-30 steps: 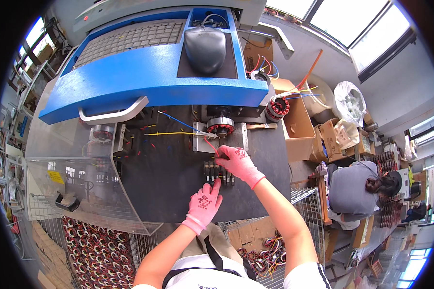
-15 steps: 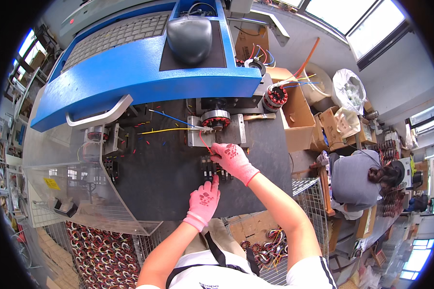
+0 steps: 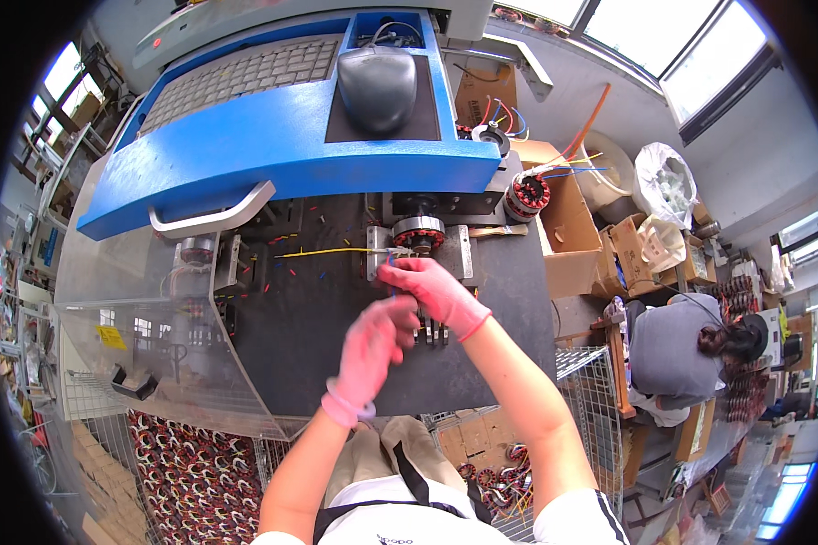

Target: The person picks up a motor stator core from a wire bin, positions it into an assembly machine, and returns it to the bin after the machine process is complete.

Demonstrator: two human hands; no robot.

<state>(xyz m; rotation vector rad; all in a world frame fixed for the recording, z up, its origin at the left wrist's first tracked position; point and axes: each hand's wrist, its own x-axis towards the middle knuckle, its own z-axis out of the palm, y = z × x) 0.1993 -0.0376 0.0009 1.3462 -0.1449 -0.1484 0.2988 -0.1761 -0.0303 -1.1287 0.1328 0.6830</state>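
The right hand [image 3: 436, 292], pink-gloved, sat just below the stator [image 3: 417, 236], fingers curled onto the thin wires [image 3: 393, 263] coming off the clamp [image 3: 418, 252]; whether it truly pinched one I could not tell. The left hand [image 3: 373, 350] was up close beside it, blurred, fingers loosely bent, its grip not readable. The stator stood seated in the clamp on the dark bench [image 3: 318, 336], under the blue console [image 3: 273, 154], with a yellow lead [image 3: 323, 252] running out to the left.

My read: mounting looked done, the lead work around the stator was in hand, and more stators waited in the cardboard box [image 3: 563, 227] and the wire bin [image 3: 191, 472] below.

Against half a second earlier, the left hand had lifted off the bench's near part and swung up to meet the right, which had barely shifted.
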